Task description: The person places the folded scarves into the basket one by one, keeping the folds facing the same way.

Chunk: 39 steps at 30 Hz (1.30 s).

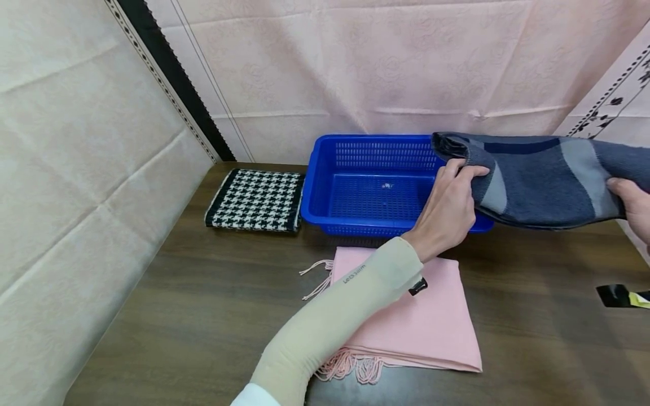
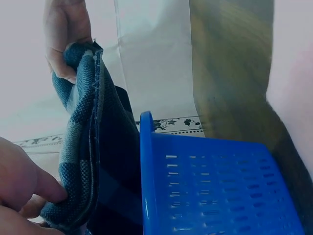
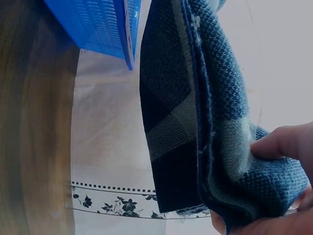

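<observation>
Both hands hold a folded blue-grey patterned scarf [image 1: 538, 180] up over the right end of a blue plastic basket [image 1: 350, 220]. My left hand [image 1: 449, 206] grips the scarf's left end, thumb and fingers pinching the folded layers. At the other end my right hand [image 1: 637, 208] pinches the cloth, with its thumb on the near face, partly cut off by the head view's edge. In the right wrist view the right thumb [image 3: 276, 142] presses into the fold. The basket's floor shows bare mesh left of the scarf.
A folded black-and-white houndstooth cloth [image 1: 256, 200] lies left of the basket. In front, a folded pink fringed scarf [image 1: 421, 327] lies under the left forearm. Black tape with a yellow piece [image 1: 614, 296] sticks to the wooden table [image 1: 213, 327] at right. Pale curtains stand behind and left.
</observation>
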Motion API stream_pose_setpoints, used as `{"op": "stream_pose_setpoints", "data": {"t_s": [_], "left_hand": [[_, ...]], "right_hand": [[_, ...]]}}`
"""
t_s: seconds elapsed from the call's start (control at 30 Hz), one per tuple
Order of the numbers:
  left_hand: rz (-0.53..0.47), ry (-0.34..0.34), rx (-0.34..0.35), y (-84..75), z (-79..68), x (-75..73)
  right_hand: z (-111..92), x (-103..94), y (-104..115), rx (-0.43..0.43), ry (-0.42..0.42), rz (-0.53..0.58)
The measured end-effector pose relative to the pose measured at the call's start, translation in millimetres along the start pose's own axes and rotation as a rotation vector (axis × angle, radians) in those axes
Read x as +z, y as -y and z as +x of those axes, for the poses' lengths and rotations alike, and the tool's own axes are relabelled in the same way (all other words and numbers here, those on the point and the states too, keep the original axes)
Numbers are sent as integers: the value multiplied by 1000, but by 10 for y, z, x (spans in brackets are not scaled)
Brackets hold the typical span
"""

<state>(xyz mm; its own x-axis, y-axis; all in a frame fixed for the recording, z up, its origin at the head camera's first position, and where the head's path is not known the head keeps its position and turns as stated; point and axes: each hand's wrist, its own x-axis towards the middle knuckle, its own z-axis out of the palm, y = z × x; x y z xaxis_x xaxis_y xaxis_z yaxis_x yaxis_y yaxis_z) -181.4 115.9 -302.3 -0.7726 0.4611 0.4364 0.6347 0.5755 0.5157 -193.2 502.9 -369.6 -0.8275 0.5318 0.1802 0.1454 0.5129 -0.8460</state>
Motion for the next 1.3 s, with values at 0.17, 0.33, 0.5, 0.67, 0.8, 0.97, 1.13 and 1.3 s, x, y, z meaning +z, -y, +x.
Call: {"op": "stream_pose_setpoints", "data": {"t_s": [0.17, 0.33, 0.5, 0.67, 0.8, 0.97, 1.13, 1.3], "left_hand": [[-40, 1, -20, 50, -27, -30], [-52, -13, -12, 118, -45, -68], [-74, -27, -7, 170, -52, -105], [-103, -39, -2, 231, -75, -137], [-117, -46, -9, 292, -99, -159], [-129, -65, 3, 361, -123, -190], [-138, -85, 11, 398, -136, -230], [-152, -91, 1, 436, -156, -269]], "right_hand": [[-289, 98, 381, 87, 19, -62], [-12, 141, 13, 75, -36, -96], [-777, 241, 1102, 91, -114, -78], [-1107, 333, 1493, -27, -144, 69], [-1096, 391, 1477, -53, -130, 127], [-1082, 434, 1495, -45, -129, 129], [-1113, 443, 1550, -29, -132, 56], [-1133, 477, 1584, -72, -144, -14]]}}
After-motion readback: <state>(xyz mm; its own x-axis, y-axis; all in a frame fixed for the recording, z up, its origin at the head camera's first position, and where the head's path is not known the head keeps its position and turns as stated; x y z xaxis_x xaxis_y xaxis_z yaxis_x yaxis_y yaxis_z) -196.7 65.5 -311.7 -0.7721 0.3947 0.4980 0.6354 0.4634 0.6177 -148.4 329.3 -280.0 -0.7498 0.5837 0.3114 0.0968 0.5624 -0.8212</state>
